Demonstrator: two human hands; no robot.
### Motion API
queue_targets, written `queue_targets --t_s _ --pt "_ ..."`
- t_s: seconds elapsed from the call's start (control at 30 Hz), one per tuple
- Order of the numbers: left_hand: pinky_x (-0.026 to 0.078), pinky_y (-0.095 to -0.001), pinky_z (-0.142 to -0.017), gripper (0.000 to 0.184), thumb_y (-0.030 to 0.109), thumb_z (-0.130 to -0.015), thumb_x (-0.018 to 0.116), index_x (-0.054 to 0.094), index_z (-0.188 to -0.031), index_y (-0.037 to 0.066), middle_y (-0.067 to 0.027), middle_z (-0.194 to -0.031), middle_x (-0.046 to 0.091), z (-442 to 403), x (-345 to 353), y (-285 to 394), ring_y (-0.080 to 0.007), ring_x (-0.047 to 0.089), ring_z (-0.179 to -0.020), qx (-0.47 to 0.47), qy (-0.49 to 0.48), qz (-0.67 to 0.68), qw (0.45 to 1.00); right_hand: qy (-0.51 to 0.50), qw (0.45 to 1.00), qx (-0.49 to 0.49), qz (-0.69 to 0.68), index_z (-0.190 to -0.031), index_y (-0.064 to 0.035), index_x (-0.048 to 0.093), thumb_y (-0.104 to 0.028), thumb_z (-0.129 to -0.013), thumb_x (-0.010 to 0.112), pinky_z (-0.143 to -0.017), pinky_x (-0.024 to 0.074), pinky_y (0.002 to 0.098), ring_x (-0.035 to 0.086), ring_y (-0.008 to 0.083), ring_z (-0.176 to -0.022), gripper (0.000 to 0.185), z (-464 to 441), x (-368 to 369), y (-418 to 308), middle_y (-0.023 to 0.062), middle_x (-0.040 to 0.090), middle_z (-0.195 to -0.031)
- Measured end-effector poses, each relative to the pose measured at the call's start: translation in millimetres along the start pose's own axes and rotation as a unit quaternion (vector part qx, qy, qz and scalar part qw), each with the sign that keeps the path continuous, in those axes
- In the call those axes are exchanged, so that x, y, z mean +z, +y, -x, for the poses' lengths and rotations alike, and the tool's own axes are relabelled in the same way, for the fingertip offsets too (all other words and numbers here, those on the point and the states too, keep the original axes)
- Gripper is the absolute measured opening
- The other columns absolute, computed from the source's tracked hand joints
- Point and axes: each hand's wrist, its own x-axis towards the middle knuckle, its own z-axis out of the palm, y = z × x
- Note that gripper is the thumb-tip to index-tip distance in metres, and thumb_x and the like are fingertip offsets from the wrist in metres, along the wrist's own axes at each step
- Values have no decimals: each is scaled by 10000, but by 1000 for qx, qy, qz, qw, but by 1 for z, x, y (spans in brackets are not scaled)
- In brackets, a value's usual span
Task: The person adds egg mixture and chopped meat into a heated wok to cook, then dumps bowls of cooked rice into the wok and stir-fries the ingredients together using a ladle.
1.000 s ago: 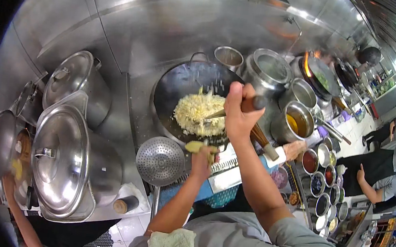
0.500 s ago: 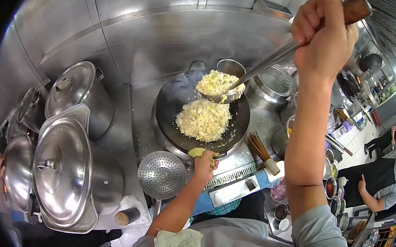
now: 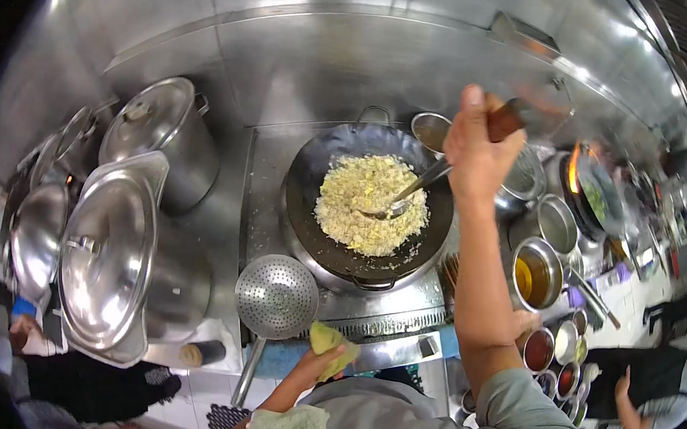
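Note:
A black wok (image 3: 308, 236) sits on the stove with a mound of fried rice and egg (image 3: 362, 195) in it. My right hand (image 3: 482, 155) is closed round the wooden end of a long-handled ladle (image 3: 431, 176), whose bowl rests in the rice. Below the wok's near handle, my left hand (image 3: 319, 365) is wrapped round a folded yellow-green cloth (image 3: 332, 349), apart from the wok. A perforated strainer (image 3: 276, 295) lies just left of that cloth, its handle pointing toward me.
Large lidded steel pots (image 3: 109, 257) stand at the left. On the right are a pot of oil (image 3: 536, 275), sauce bowls (image 3: 539, 349) and another wok beside a flame. A person in a black apron (image 3: 623, 382) is at the far right; another person's hand (image 3: 25, 332) shows lower left.
My right hand has come down from its raised position, and the ladle's load is back in the rice. My left hand has moved off the wok's handle toward me with the cloth.

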Motion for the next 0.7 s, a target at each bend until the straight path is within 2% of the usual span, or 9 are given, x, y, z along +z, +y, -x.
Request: queue_targets --t_s 0.07,0.1,0.23,0.27,0.33,0.4,0.5,0.53,0.7 --pt "545 -285 -579 414 370 -990 694 636 -1206 22 -93 -994 736 22 4 -11 -151 669 -679 14 52 -2 999 -38 998 4 -48 -634 -101 432 -163 -1014 679 -425 257 254 362 36 -457 457 2 3 -30 -48 451 -567" --pt "542 -283 -574 409 366 -991 692 634 -1202 20 -96 -989 736 24 5 -17 -151 666 -669 37 76 4 996 -86 994 -3 -61 -693 -88 481 -200 -1020 659 -396 256 259 357 56 -433 388 0 -2 -33 -32 428 -554" --pt "535 -280 -556 406 360 -990 691 626 -1189 12 -106 -969 737 31 14 -39 -153 655 -635 105 172 27 979 -325 941 -85 35 -767 -26 656 -147 -935 732 -483 402 286 521 90 -517 220 1 5 -29 0 550 -584" --pt "533 -279 -551 409 360 -988 692 624 -1188 10 -107 -964 737 32 18 -42 -154 653 -628 117 192 34 974 -401 905 -138 36 -803 -12 687 -140 -887 761 -508 439 304 557 111 -543 170 3 22 -35 29 588 -600" --pt "534 -282 -550 417 363 -980 700 621 -1188 10 -108 -959 735 35 25 -51 -155 653 -626 120 208 22 970 -605 783 -118 79 -805 -12 696 -135 -789 776 -550 503 376 659 213 -594 147 11 34 -50 115 657 -650" --pt "542 -294 -571 429 358 -973 708 598 -1214 21 -120 -996 730 41 34 -64 -170 667 -690 106 218 13 970 -743 656 -111 75 -841 -35 723 -130 -738 765 -592 546 449 714 334 -681 146 32 50 -68 164 701 -723" --pt "556 -325 -641 520 364 -944 741 532 -1301 49 -112 -1114 697 47 46 -84 -184 681 -889 59 201 6 978 -846 492 -116 166 -793 -77 710 -191 -736 771 -616 541 478 694 363 -684 142 80 42 -57 131 690 -699" --pt "543 -314 -611 521 367 -937 750 546 -1288 41 -101 -1083 692 49 49 -94 -172 669 -844 63 204 3 977 -868 446 -108 188 -781 -74 709 -208 -738 770 -630 547 490 700 374 -709 154 100 34 -42 145 688 -699" --pt "493 -283 -535 474 378 -915 776 603 -1200 40 -45 -929 671 61 67 -112 -138 625 -709 61 209 -6 976 -930 321 -127 129 -705 -58 699 -223 -721 761 -626 550 508 699 402 -730 177 182 -34 71 172 688 -700"
